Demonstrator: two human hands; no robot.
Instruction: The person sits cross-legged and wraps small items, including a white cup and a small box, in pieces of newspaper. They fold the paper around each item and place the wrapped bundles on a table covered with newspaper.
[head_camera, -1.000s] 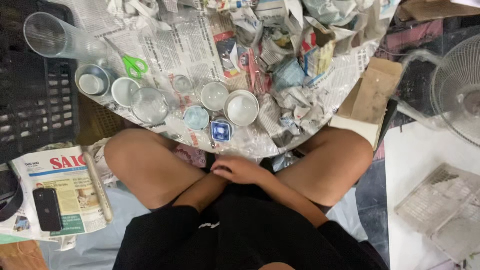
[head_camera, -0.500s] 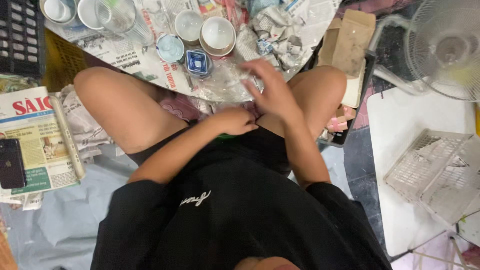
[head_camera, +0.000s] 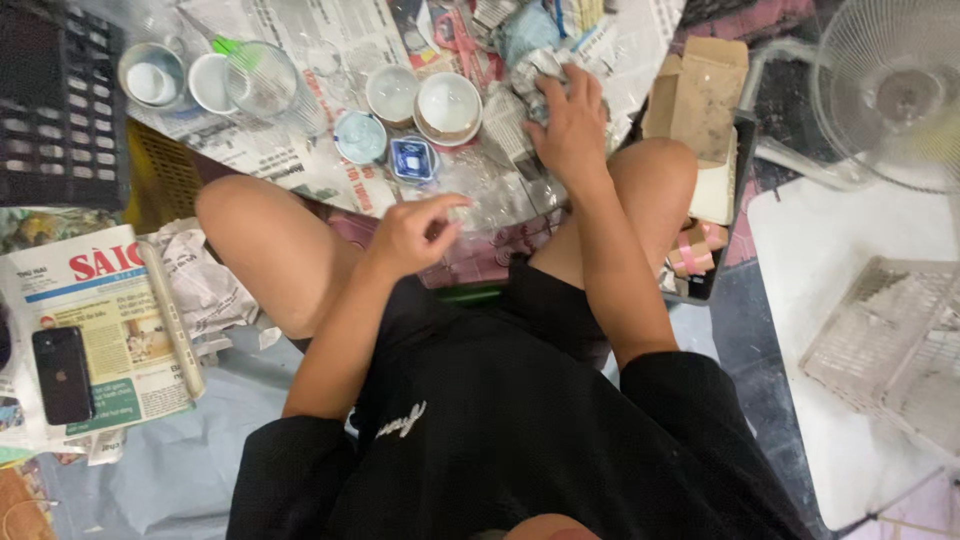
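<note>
I sit at a round glass table (head_camera: 300, 165) covered in newspaper. My right hand (head_camera: 570, 120) rests on a crumpled newspaper bundle (head_camera: 540, 75) at the table's near right part, fingers curled over it. My left hand (head_camera: 412, 232) hovers at the table's near edge, empty, forefinger stretched toward a small blue-and-white square dish (head_camera: 412, 160). Beside that dish stand a pale blue cup (head_camera: 358, 136) and two white bowls (head_camera: 448, 105).
More cups (head_camera: 152, 75) and a clear glass (head_camera: 262, 80) stand at the far left. A dark plastic crate (head_camera: 60, 110) sits left. A newspaper stack (head_camera: 110, 320) with a black phone (head_camera: 62, 372) lies on the floor. Cardboard (head_camera: 695, 95) and a fan (head_camera: 890, 90) are right.
My right hand has reached from my lap up onto the crumpled paper bundle. The left hand has lifted off my lap toward the table edge. The view has tilted downward.
</note>
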